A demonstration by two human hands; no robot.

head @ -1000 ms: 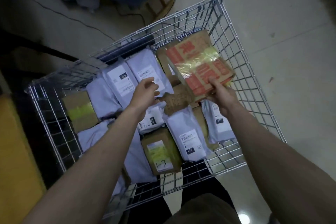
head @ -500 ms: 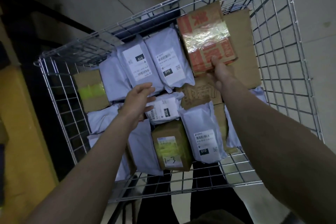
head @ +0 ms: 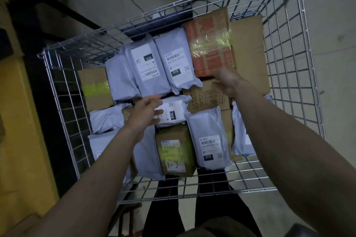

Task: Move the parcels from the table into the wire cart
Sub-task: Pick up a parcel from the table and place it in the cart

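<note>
1. My right hand (head: 228,81) is at the near edge of the red-printed box (head: 210,44), which sits at the far side of the wire cart (head: 289,75). The hand is blurred and seen from behind, so I cannot tell whether its grip is spread or pinching the box.
2. My left hand (head: 143,114) hovers with fingers loosely spread, holding nothing, over a small grey mailer (head: 173,111); whether the fingertips touch it is unclear.
3. The cart floor is packed with grey mailers and brown boxes; my left forearm covers part of those on the near left.
4. A box marked "1-3" (head: 174,152) lies near the front, beside a labelled mailer (head: 209,140).
5. A plain brown carton (head: 248,52) is partly hidden behind the red-printed box.
6. Labels read "010"; smaller print is illegible.
7. A yellow surface (head: 21,140) is cut off at the left.
</note>
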